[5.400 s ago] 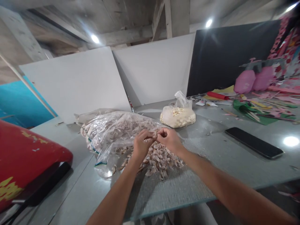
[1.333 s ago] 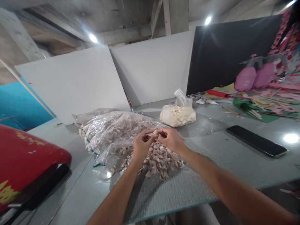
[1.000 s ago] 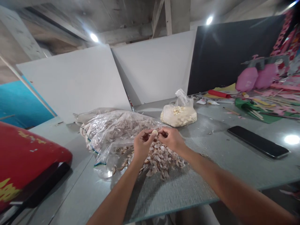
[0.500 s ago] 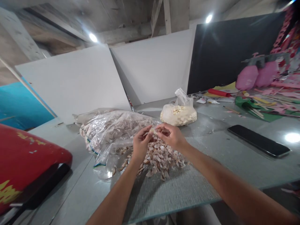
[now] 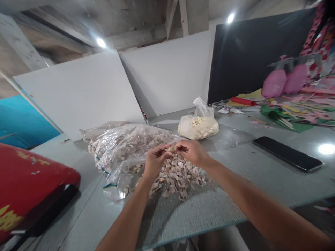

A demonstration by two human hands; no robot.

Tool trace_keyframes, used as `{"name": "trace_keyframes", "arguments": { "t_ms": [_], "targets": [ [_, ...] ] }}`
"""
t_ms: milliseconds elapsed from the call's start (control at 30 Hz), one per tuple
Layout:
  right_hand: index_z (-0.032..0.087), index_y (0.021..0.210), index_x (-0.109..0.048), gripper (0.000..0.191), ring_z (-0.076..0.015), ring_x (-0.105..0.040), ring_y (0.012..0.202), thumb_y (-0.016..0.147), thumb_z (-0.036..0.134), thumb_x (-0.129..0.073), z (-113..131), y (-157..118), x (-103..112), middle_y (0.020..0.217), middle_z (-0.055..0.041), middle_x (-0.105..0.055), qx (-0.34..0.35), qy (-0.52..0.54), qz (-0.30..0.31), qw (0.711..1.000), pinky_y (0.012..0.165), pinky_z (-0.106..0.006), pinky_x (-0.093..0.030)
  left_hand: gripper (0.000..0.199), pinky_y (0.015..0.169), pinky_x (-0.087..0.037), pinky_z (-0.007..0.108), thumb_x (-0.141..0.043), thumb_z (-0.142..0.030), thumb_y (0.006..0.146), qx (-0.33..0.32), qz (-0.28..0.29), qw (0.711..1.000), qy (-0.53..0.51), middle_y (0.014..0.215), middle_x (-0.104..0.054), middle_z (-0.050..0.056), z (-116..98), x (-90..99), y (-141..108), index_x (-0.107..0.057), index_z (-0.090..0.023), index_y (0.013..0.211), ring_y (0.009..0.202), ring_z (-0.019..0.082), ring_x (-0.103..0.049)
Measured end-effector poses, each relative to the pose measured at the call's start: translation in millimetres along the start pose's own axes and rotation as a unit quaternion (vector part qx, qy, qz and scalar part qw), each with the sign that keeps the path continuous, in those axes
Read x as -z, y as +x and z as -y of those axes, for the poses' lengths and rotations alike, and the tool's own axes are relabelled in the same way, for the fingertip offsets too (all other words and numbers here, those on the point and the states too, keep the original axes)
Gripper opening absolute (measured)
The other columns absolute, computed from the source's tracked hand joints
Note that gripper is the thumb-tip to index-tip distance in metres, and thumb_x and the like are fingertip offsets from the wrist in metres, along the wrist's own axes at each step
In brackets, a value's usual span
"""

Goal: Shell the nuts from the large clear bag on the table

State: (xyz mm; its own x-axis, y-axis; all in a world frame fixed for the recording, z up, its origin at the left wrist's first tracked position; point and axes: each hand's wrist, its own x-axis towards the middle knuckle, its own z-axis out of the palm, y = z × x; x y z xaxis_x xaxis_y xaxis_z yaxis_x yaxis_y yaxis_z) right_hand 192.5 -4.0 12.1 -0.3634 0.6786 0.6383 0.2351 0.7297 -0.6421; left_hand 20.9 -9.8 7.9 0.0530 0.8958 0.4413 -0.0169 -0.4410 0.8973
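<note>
My left hand [image 5: 156, 157] and my right hand [image 5: 192, 150] meet in front of me with fingertips pinched together. Between them is a small, pale, seed-like piece [image 5: 171, 149], and both hands grip it. Its exact kind is too small to make out. Right below my hands a loose pile of pale brown and whitish husks [image 5: 180, 176] lies on the table. A large clear plastic bag [image 5: 125, 139] full of similar pieces slumps to the left, its mouth beside the pile. Behind my hands stands a smaller clear bag [image 5: 200, 127] of cream-coloured pieces.
On the grey table [image 5: 251, 188] a black phone [image 5: 288, 153] lies to the right. Farther right are pink bottles [image 5: 274, 83], green paper [image 5: 295, 123] and craft scraps. A red case [image 5: 36, 184] stands at the left. White boards [image 5: 170, 73] and a black board [image 5: 259, 55] lean behind.
Both hands have dropped slightly, and the pale piece between them shows more plainly now. The whole view has shifted a little. Pile and bags look the same.
</note>
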Motion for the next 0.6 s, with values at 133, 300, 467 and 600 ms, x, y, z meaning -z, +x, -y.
{"name": "trace_keyframes", "arguments": {
  "t_ms": [133,300,467,600],
  "targets": [
    [0.017,0.081,-0.059,0.018,-0.0096,-0.053,0.063,0.080,0.034,-0.057,2.9,-0.6,-0.9,0.075,-0.0011,-0.062,0.016,0.003,-0.015,1.000,0.059,-0.019,-0.038,0.033,0.052,-0.050,0.025,-0.075,-0.029,0.057,0.020,-0.009,1.000,-0.007,0.061,-0.064,0.000,-1.3,-0.3,-0.1,-0.068,-0.011,0.084,0.051,0.012,-0.059],
    [0.017,0.080,-0.060,0.020,-0.0101,-0.052,0.062,0.081,0.036,-0.055,6.2,-0.7,1.4,0.071,-0.0011,-0.061,0.012,0.001,0.005,1.000,0.057,-0.020,-0.036,0.034,0.054,-0.053,0.027,-0.076,-0.032,0.056,0.032,-0.007,0.999,-0.037,0.065,-0.066,0.002,-1.6,-2.0,-0.6,-0.067,-0.011,0.080,0.055,0.014,-0.060],
    [0.017,0.080,-0.058,0.023,-0.0095,-0.048,0.060,0.083,0.039,-0.052,8.1,-0.5,2.1,0.071,-0.0004,-0.058,0.004,-0.007,0.030,1.000,0.054,-0.019,-0.033,0.036,0.055,-0.054,0.028,-0.076,-0.034,0.056,0.037,0.001,0.998,-0.053,0.066,-0.066,0.002,2.1,-2.4,-0.5,-0.066,-0.010,0.081,0.054,0.013,-0.060],
    [0.017,0.079,-0.054,0.024,-0.0083,-0.042,0.055,0.084,0.041,-0.049,7.7,-0.5,1.1,0.067,0.0014,-0.053,-0.005,-0.017,0.018,1.000,0.052,-0.019,-0.030,0.035,0.053,-0.053,0.027,-0.075,-0.033,0.058,0.029,-0.012,0.996,-0.089,0.066,-0.066,0.001,7.4,-0.6,0.3,-0.064,-0.012,0.084,0.050,0.011,-0.059]
  ]
}}
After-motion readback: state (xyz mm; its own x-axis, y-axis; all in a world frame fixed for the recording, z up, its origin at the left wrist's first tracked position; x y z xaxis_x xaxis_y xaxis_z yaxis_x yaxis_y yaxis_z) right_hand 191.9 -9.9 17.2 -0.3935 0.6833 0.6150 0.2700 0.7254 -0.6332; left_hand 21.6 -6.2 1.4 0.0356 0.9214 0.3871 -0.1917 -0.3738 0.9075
